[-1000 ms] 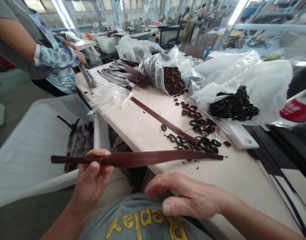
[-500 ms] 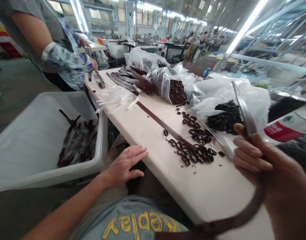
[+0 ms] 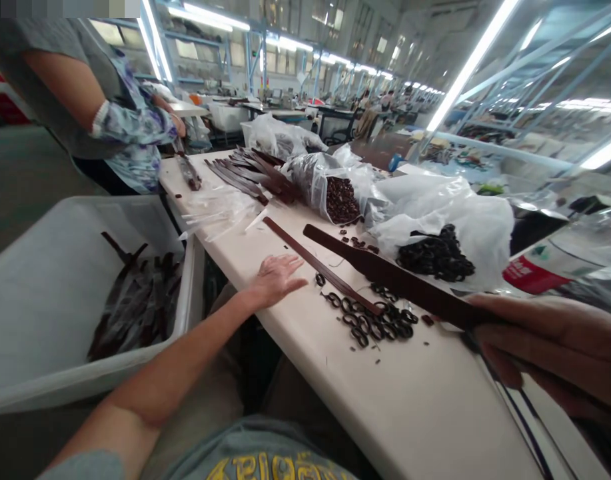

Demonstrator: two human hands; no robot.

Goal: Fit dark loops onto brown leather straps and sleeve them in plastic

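Tbl edge (image 3: 305, 363) nr L hand (image 3: 276, 281)

- Bare left arm (image 3: 185, 363): reaching from the lower left toward the centre, elbow slightly bent.
- Bare left hand (image 3: 274, 280): palm down, fingers extended, thumb apart.
- Bare right hand (image 3: 550, 340): at the right edge, fingers pressed together in a grip, fingertips pointing left.
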